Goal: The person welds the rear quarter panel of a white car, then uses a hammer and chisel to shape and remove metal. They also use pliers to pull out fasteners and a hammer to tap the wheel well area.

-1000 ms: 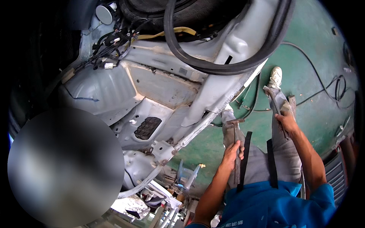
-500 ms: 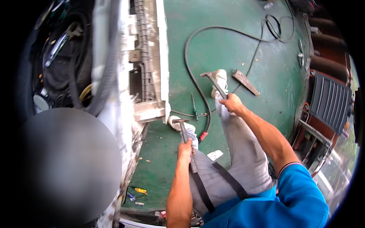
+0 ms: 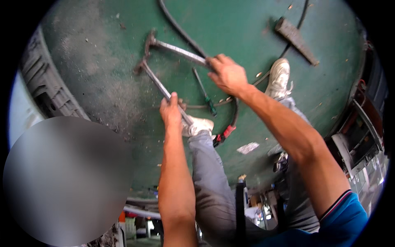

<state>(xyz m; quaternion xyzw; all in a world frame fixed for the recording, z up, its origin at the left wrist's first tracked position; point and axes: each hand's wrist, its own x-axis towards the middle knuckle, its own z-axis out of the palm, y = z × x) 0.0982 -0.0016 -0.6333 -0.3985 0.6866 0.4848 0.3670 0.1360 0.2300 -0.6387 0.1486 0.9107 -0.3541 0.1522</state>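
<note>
My left hand is closed round the shaft of one hammer, which slants up and to the left. Its end sticks out below my fist, over my left shoe. In my right hand I grip a second hammer, its metal shaft reaching left. The two heads come together above the floor at upper left; the blur hides whether they touch. A green-handled screwdriver lies on the floor between my hands, close to a black cable with a red-and-black end.
A wooden block lies on the green floor beyond my right shoe. A vehicle edge curves along the left, above a large blurred round patch. Crumpled paper lies near my legs. A rack stands at right.
My view has swung left and down. Both hammers have turned leftward, and their heads, apart before, are now close together. The vehicle takes up less of the picture.
</note>
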